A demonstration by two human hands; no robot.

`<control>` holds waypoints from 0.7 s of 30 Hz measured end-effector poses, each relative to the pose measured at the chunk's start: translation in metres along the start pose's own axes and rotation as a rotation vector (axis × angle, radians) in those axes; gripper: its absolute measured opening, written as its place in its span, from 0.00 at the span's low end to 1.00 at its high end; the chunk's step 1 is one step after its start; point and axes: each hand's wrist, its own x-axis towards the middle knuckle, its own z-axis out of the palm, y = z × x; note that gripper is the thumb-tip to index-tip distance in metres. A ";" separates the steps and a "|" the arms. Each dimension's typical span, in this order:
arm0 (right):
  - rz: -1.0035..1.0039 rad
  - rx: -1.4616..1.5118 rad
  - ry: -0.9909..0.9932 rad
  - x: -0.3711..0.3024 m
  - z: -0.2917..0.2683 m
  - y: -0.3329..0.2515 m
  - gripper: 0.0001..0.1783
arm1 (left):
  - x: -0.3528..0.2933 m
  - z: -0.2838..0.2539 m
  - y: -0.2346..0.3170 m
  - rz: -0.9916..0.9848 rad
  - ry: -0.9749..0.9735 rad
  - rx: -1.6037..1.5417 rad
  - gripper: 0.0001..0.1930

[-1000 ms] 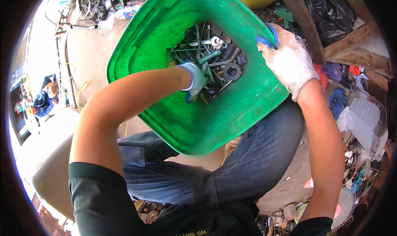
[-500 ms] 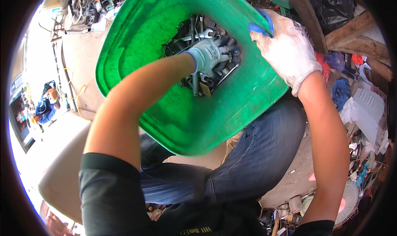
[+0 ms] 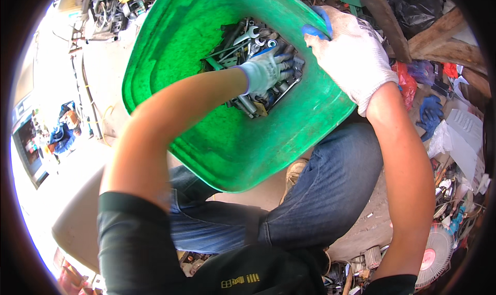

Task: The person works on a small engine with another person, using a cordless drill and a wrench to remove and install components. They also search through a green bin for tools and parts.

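A deep green plastic bin (image 3: 181,52) is tilted toward me, with a heap of metal hand tools at its bottom. My left hand (image 3: 264,71), in a white glove with a blue cuff, reaches inside. Its fingers are spread over the heap, partly lost among the tools, and I see nothing gripped. Beside its knuckles lies an open-ended wrench (image 3: 248,35); a long chrome tool (image 3: 285,91) rests under the fingertips. My right hand (image 3: 351,52), in a white glove with blue fingertips, is closed around the bin's right rim.
A light-coloured rounded surface (image 3: 80,217) is at my left. On the right are wooden beams (image 3: 439,41), a black plastic bag (image 3: 413,8), a blue glove (image 3: 430,113) and a round fan grille (image 3: 434,256) amid scrap. Cables and parts clutter the far left.
Tools in the bin have shifted, baring more wrenches on the far side. My left hand has moved slightly within the heap; my right hand keeps its hold on the rim.
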 end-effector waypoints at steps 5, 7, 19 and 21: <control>-0.015 -0.006 0.094 -0.004 0.006 0.008 0.25 | 0.004 0.027 -0.012 -0.138 -0.169 -0.048 0.49; -0.031 -0.034 0.117 -0.004 0.006 0.010 0.25 | -0.009 0.030 -0.015 -0.205 -0.337 0.087 0.46; -0.031 -0.088 -0.032 -0.003 -0.006 -0.004 0.28 | -0.092 0.014 -0.014 -0.136 -0.281 -0.241 0.40; -0.005 -0.019 -0.058 -0.001 -0.007 -0.003 0.29 | -0.085 0.009 -0.017 -0.308 -0.261 -0.557 0.39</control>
